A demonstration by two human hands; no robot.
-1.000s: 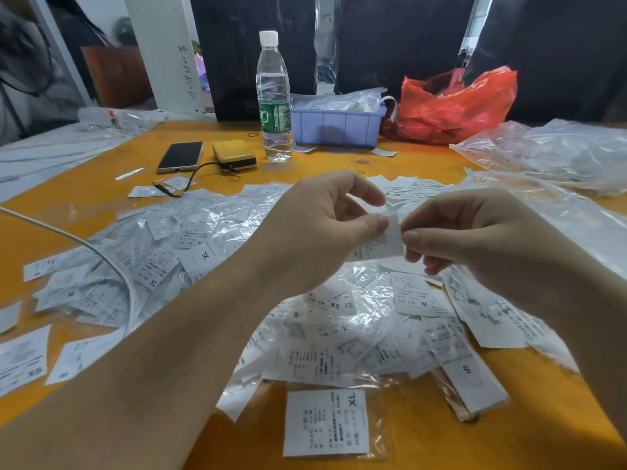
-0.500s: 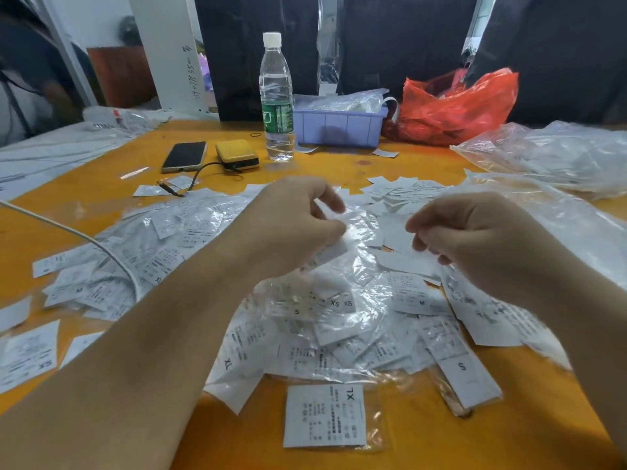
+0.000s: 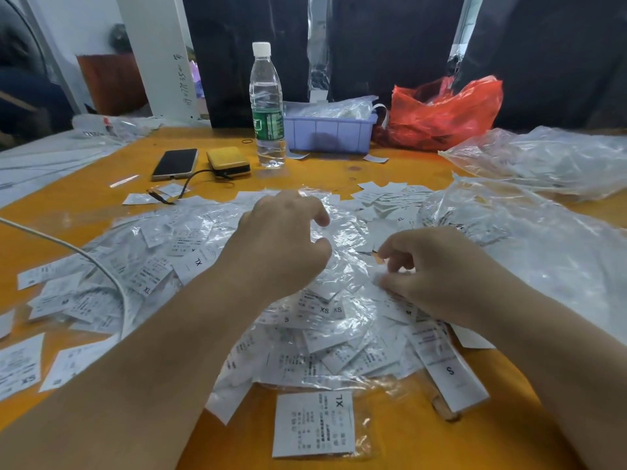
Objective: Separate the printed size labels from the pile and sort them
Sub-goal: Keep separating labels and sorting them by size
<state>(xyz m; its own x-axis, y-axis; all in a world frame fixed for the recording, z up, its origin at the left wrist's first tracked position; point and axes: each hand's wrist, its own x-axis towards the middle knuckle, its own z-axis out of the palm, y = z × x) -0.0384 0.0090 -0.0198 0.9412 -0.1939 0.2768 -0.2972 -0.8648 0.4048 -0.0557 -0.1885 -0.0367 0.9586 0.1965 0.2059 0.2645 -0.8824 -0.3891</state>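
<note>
Now, your hands: both are low over the pile of size labels (image 3: 315,320) in the middle of the orange table (image 3: 407,171).
Left hand: your left hand (image 3: 281,245) sits over the crinkly clear plastic on top of the pile. Its fingers are bent and a little spread. You cannot tell if they hold anything.
Right hand: your right hand (image 3: 431,273) rests on the pile just beside the left one. Its fingers curl down into the paper slips. You cannot tell if it pinches a slip, because the fingertips are hidden.
Labels: the white slips lie mixed with clear plastic, many on top of each other. One slip marked XL (image 3: 314,424) lies alone at the near edge of the pile. A long slip marked S (image 3: 448,371) lies under your right arm.
Far side: a water bottle (image 3: 267,106) stands upright beside a purple tray (image 3: 329,132). A red bag (image 3: 444,110) sits right of the tray. A phone (image 3: 175,163) and a yellow box (image 3: 228,161) lie left of the bottle.
Right side: clear plastic bags (image 3: 543,157) lie heaped.
</note>
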